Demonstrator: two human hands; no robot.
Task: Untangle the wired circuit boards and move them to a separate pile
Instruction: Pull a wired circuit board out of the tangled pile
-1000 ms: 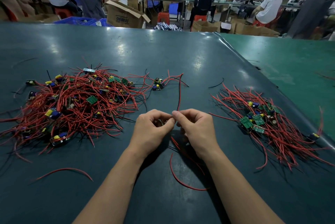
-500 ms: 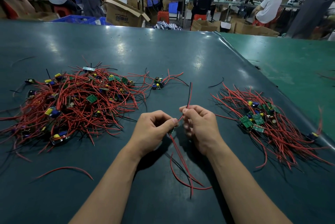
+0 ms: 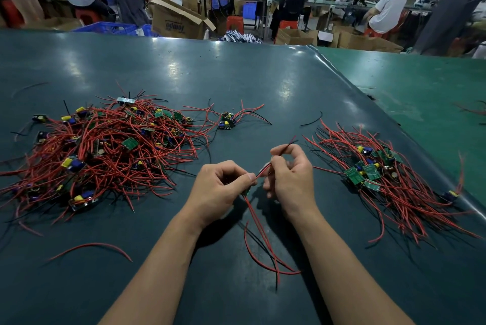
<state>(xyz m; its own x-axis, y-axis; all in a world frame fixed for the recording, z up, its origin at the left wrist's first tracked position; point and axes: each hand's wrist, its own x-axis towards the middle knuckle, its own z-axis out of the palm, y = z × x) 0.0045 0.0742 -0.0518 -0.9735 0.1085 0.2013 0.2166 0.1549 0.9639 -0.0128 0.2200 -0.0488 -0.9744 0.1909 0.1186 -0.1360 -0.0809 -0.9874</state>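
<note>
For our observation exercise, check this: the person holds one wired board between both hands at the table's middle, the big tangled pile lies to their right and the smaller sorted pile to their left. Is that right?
Not quite: the sides are swapped. In the head view the big tangled pile lies to the person's left and the smaller sorted pile to their right. The left hand and right hand do hold one wired board between them.

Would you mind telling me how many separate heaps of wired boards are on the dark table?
2: a big tangled heap on the left and a tidier sorted heap on the right. One stray board lies between them, farther back.
</note>
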